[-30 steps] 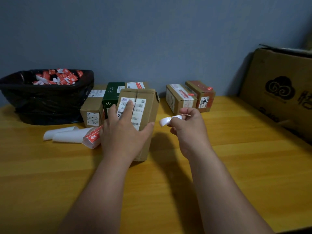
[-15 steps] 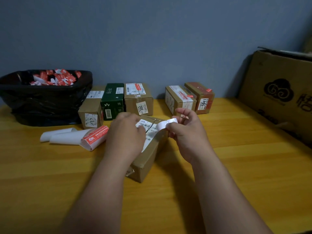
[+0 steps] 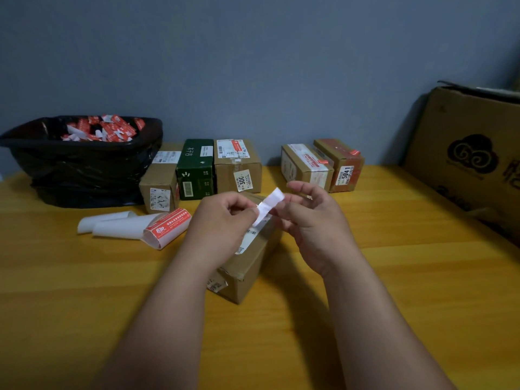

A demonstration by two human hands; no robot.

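A small brown cardboard parcel (image 3: 247, 273) lies flat on the wooden table (image 3: 408, 291) in front of me, a printed shipping label on its top face. Just above it, both hands meet on a small white paper strip (image 3: 271, 202). My left hand (image 3: 222, 223) pinches the strip's lower end between thumb and fingertips. My right hand (image 3: 312, 218) holds the strip's other side, its fingers loosely curled. The hands cover much of the parcel's top.
A row of parcels stands by the wall: a brown box (image 3: 160, 181), a green box (image 3: 195, 168), a box marked 300 (image 3: 237, 167), and two more (image 3: 306, 167) (image 3: 342, 164). A black-bagged bin (image 3: 84, 164) of red scraps sits left, a sticker roll (image 3: 149, 228) near it, a large carton (image 3: 472, 153) right.
The parcel went from standing upright under my left hand to lying flat. My left hand left the box and now pinches the white strip that my right hand was holding.
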